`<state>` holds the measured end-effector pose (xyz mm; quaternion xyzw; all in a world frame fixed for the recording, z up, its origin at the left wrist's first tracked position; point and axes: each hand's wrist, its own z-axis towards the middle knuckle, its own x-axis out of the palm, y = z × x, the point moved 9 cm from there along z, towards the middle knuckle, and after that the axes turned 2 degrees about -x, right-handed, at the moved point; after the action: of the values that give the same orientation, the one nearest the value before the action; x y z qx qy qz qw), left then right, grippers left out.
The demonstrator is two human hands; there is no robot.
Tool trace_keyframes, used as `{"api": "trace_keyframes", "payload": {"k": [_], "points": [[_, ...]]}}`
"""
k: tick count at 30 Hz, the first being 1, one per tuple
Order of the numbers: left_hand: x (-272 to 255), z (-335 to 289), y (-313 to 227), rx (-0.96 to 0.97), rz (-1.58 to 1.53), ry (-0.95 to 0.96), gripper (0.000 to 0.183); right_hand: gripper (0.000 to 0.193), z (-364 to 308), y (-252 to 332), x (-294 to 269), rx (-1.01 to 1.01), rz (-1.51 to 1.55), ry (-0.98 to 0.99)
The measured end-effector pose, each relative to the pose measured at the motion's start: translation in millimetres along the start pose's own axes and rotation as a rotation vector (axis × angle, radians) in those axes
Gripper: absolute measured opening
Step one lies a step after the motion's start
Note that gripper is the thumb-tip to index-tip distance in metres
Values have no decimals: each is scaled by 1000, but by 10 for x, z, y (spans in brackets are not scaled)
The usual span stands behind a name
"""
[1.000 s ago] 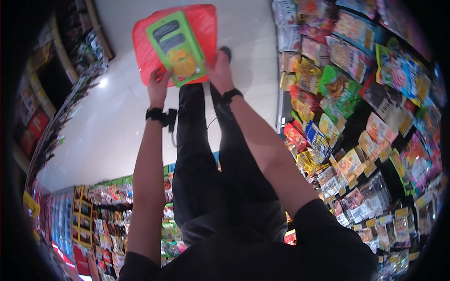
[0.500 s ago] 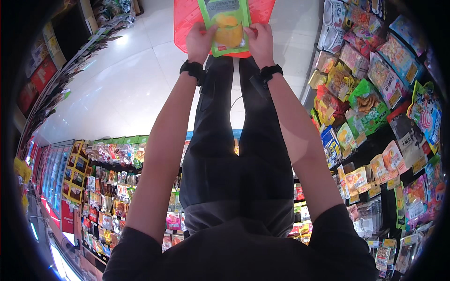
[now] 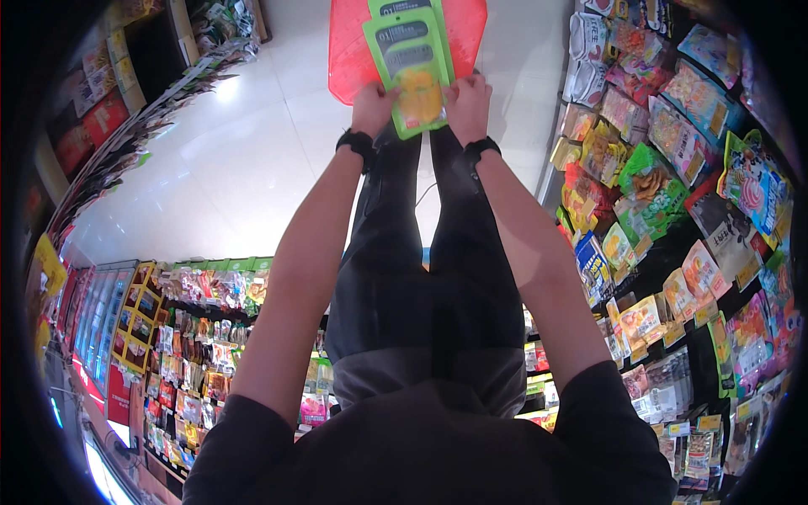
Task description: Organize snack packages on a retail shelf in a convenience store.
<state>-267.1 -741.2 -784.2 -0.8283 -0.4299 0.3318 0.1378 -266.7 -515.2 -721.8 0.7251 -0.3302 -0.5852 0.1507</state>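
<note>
My left hand (image 3: 373, 109) is closed on the lower left edge of a green snack pouch (image 3: 412, 93) with yellow fruit showing on its front. My right hand (image 3: 468, 105) has its fingers closed at the pouch's right edge. Behind this pouch, and partly covered by it, similar green packaging (image 3: 446, 44) sticks out at the top and right. How many pouches overlap there I cannot tell. A red plastic basket (image 3: 349, 55) lies beyond and under the pouches, cut off by the upper edge of the view.
Packed shelves of colourful snack bags (image 3: 648, 198) run along my right. Another display (image 3: 109, 139) curves along the left. A pale tiled floor (image 3: 244, 160) lies between them, and my legs (image 3: 387, 227) stand below my hands. More hanging snack packs (image 3: 189, 353) appear at lower left.
The front pouch has come down toward me and now tilts slightly. More green packaging shows behind it. Both hands have moved lower, and the basket sits slightly higher in view.
</note>
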Motion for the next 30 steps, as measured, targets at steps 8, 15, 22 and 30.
{"api": "trace_keyframes", "payload": {"k": [8, 15, 22, 30], "points": [[36, -728, -338, 66, 90, 87, 38, 16, -488, -185, -365, -43, 126, 152], [-204, -1225, -681, 97, -2, 181, 36, 18, -628, 259, -882, -135, 264, 214], [-623, -1708, -890, 54, -10, 118, 38, 21, -782, 704, -1189, 12, 234, 383], [-1147, -2307, -1587, 161, -192, 44, 41, 17, -784, 1270, -1919, -120, 348, 207]]}}
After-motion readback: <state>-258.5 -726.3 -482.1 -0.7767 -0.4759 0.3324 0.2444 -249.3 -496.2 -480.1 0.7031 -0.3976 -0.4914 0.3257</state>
